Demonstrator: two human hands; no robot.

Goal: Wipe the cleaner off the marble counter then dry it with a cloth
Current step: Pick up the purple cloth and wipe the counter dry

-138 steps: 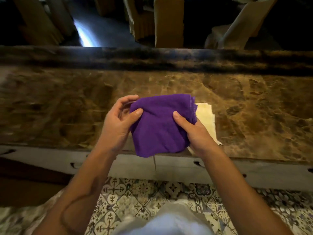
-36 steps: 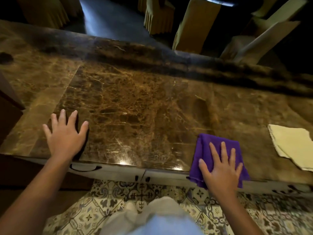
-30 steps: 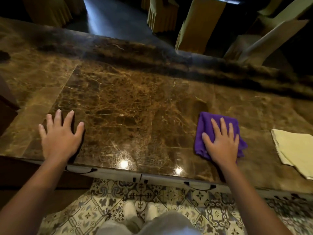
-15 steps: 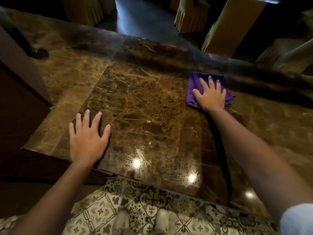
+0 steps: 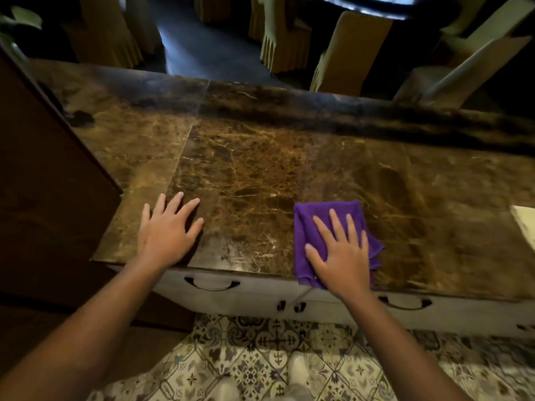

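right hand (image 5: 343, 256) flat, fingers straight, pressing purple cloth (image 5: 324, 224) at tabletop (image 5: 260, 169) near edge | left hand (image 5: 166, 230) flat on marble, grasping nothing | yellow cloth (image 5: 525, 224) far right

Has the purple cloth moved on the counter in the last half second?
Yes. The cloth slid back from the counter's far edge to its near edge.

This looks like a restaurant or banquet hall seen from behind a service counter. A long brown marble counter (image 5: 260, 175) crosses the middle of the frame, with pale drawer fronts and dark handles (image 5: 212, 283) below its near edge. Beyond it, at the top of the frame, chairs in yellowish fabric covers (image 5: 347, 53) stand around a dark table (image 5: 362, 7). Patterned floor tiles (image 5: 275, 357) fill the bottom.
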